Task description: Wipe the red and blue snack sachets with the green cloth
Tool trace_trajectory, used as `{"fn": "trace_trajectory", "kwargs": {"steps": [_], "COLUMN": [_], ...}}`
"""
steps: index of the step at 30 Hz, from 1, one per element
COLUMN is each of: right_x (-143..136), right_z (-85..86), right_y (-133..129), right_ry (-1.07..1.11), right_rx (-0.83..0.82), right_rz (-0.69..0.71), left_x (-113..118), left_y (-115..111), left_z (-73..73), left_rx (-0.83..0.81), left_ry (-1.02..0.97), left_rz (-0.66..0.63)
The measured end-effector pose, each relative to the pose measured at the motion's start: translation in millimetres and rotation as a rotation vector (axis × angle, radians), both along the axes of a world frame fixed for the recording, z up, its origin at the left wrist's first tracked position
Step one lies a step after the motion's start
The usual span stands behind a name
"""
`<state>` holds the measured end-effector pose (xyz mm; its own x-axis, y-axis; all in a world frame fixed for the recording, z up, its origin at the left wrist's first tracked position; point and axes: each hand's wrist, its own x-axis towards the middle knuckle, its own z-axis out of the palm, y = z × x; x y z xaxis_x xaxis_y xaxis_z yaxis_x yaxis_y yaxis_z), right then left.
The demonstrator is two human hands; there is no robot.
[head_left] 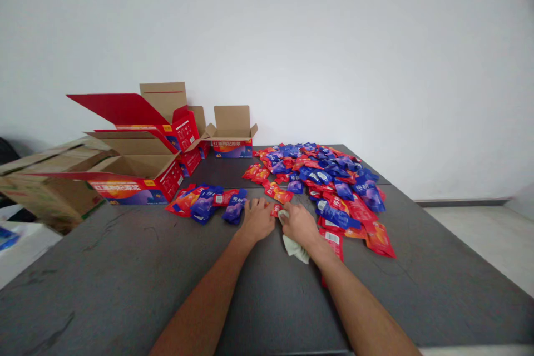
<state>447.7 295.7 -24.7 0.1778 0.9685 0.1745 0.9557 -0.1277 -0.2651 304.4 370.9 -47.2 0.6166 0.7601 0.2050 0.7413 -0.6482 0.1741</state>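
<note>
My left hand (258, 219) is closed on a small red pouch (276, 209), most of which the fingers hide. Bunched in my right hand (299, 226) is a pale cloth (294, 248), its loose end trailing onto the dark table (267, 300). The fingers of the right hand press close to the pouch's right edge. Just beyond both hands lies an orange-red pouch (278, 193). A blue pouch (236, 207) rests left of my left hand, beside a small group of red and blue pouches (203, 204). Right of my right hand, a red pouch (332, 240) is partly covered by the forearm.
A large heap of red and blue pouches (325, 169) spreads over the table's right back. Open printed cartons (133, 192) stand at the left, with another open carton (232, 148) near the wall. Brown cardboard boxes (50, 183) sit beyond the table's left edge.
</note>
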Motion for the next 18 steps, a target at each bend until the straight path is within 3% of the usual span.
{"fn": "trace_trajectory", "kwargs": {"steps": [5,8,14,18], "right_x": [2.4,0.9,-4.5,-5.6], "right_z": [0.5,1.5,1.4,2.2], "right_y": [1.9,2.1,4.3,3.9], "right_ry": [0.064,0.139,0.279,0.329], "right_rx": [0.175,0.296,0.611,0.642], "right_rz": [-0.025,-0.026,0.049,0.075], "left_x": [-3.1,-8.0,-10.6,-3.8], "left_y": [5.1,8.2,8.8,5.9], "left_z": [1.8,5.7,7.0,8.2], "left_rx": [0.052,-0.015,-0.303,-0.676], "left_ry": [-0.027,-0.181,-0.739,-1.123], "left_rz": [-0.006,-0.002,0.022,-0.050]}}
